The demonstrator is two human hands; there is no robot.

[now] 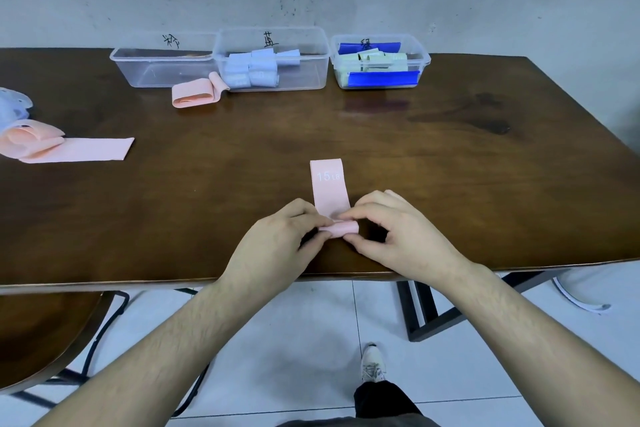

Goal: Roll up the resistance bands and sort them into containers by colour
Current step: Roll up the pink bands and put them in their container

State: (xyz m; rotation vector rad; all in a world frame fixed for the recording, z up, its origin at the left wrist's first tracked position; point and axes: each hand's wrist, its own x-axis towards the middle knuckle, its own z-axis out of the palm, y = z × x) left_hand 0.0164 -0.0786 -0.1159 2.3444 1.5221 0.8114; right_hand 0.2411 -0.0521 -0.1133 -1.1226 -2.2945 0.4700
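Pink band in hand: a pink resistance band (328,188) marked "15 LB" lies flat on the worktop (433,156) near its front edge, its near end already turned into a small roll between the 2 hands.
Left hand: the left hand (277,243) pinches the left end of the roll, fingers curled around it.
Right hand: the right hand (394,232) pinches the right end of the roll, fingertips on top and thumb beneath.
Feel: looks light, soft and floppy fabric; no stiffness of its own, so the roll will likely spring loose if let go.
Where to hold: best gripped at both ends of the roll, as now, with even pressure so the layers stay square and do not telescope sideways.
Risk: a loose or skewed roll may unwind once dropped into a container.
Destination: probably the leftmost clear container (162,68), which looks nearly empty; a rolled pink band (197,92) lies just in front of it.
Other containers: the middle container (273,59) holds pale blue rolls, the right container (379,61) pale green rolls.
Still to roll: loose pink bands (69,147) lie at the worktop's left edge.
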